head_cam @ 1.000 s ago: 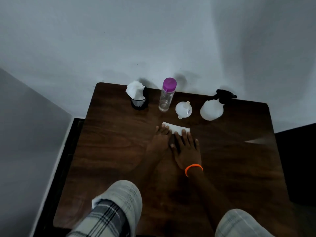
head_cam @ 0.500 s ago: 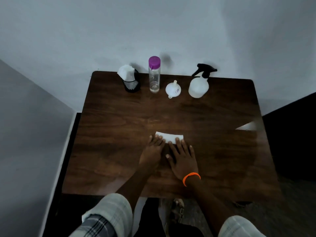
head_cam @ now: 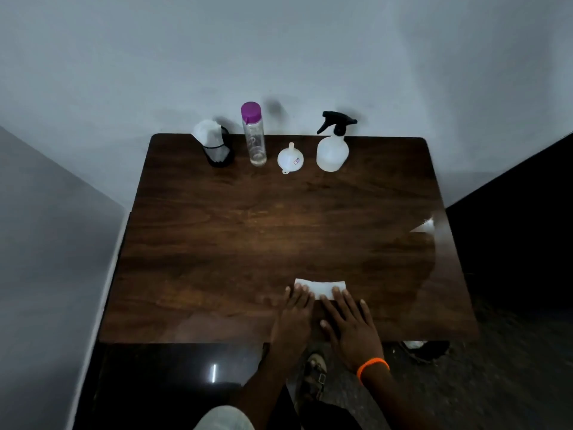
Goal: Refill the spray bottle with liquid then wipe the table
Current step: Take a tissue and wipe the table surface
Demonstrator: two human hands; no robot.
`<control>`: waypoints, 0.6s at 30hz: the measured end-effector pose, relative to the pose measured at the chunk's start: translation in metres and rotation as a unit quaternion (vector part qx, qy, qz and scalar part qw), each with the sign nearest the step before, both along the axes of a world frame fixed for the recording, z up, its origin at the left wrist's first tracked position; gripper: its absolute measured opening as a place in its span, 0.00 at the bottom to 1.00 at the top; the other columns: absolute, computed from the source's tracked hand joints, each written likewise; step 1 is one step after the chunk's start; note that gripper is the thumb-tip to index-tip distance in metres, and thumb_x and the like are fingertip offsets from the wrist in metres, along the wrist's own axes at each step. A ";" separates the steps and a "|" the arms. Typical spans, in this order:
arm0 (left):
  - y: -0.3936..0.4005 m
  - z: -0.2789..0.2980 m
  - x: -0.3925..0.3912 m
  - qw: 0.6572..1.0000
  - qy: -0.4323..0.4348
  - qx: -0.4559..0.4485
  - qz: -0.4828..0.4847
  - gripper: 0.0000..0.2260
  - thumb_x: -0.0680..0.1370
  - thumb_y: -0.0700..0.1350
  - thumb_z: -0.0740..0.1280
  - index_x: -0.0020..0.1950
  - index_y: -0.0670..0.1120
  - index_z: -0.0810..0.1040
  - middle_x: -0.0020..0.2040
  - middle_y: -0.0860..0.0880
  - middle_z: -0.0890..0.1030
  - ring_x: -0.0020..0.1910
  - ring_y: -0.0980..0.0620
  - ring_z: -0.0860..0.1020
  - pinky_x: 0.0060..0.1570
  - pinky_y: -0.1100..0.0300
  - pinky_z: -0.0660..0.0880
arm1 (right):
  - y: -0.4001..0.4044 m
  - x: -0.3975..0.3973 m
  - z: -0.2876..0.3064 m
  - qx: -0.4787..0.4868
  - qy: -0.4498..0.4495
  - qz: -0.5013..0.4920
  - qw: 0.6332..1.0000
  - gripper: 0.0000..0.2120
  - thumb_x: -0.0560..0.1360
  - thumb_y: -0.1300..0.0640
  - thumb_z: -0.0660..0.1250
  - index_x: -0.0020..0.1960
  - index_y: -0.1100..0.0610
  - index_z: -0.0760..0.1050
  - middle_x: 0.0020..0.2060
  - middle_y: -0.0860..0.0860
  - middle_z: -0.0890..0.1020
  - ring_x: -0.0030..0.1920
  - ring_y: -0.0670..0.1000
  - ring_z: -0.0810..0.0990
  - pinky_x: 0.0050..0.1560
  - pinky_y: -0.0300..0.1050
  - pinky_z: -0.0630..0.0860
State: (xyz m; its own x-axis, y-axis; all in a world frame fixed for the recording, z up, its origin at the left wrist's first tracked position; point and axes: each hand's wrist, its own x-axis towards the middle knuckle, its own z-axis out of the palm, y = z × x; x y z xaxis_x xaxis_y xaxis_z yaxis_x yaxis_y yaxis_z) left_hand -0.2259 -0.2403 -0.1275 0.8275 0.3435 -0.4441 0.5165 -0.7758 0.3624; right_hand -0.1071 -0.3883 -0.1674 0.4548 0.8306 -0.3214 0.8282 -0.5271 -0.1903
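A folded white tissue [head_cam: 322, 288] lies flat near the front edge of the dark wooden table [head_cam: 217, 243]. My left hand [head_cam: 294, 318] and my right hand [head_cam: 350, 327] press down on its near part, fingers spread flat side by side. At the back of the table stand a white spray bottle with a black trigger head [head_cam: 332, 144], an upturned white funnel [head_cam: 290, 157] and a clear bottle with a purple cap [head_cam: 253, 135], which holds a little liquid at the bottom.
A black holder with white tissues [head_cam: 215, 147] stands at the back left. A wall rises behind the table. To the left is a grey surface, to the right a dark floor. My feet [head_cam: 313, 380] show below the front edge.
Both hands have slid the tissue from the back middle of the table toward the front edge. The view has pulled back, and the bottles now appear farther away.
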 end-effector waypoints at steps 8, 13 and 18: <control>0.054 -0.011 0.068 0.998 -0.003 0.048 -0.045 0.26 0.74 0.53 0.54 0.61 0.44 0.84 0.61 0.44 0.83 0.66 0.44 0.78 0.71 0.45 0.68 | 0.052 0.055 0.006 -0.014 0.002 -0.048 0.999 0.28 0.82 0.36 0.48 0.81 0.38 0.51 0.81 0.45 0.49 0.82 0.48 0.48 0.78 0.56 0.44; 0.107 -0.015 0.109 0.997 0.002 0.069 -0.022 0.28 0.81 0.50 0.49 0.80 0.43 0.59 0.81 0.43 0.58 0.81 0.44 0.51 0.79 0.44 0.44 | 0.115 0.097 0.007 -0.004 0.002 -0.054 0.999 0.28 0.81 0.35 0.46 0.81 0.37 0.49 0.81 0.45 0.47 0.82 0.48 0.46 0.79 0.55 0.43; 0.169 -0.010 0.154 0.996 -0.007 0.092 -0.009 0.28 0.83 0.50 0.55 0.82 0.45 0.54 0.82 0.44 0.53 0.81 0.44 0.46 0.78 0.44 0.42 | 0.176 0.133 0.007 0.021 -0.002 -0.055 0.998 0.29 0.81 0.35 0.45 0.81 0.38 0.50 0.82 0.46 0.49 0.82 0.49 0.46 0.79 0.56 0.43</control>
State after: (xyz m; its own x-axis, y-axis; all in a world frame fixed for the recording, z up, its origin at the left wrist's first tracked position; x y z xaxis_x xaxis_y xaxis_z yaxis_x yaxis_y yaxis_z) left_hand -0.0718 -0.0718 -0.1378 0.8402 0.4030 -0.3629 0.4974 -0.8393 0.2195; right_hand 0.0264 -0.2124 -0.1603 0.5455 0.7879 -0.2857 0.7666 -0.6069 -0.2099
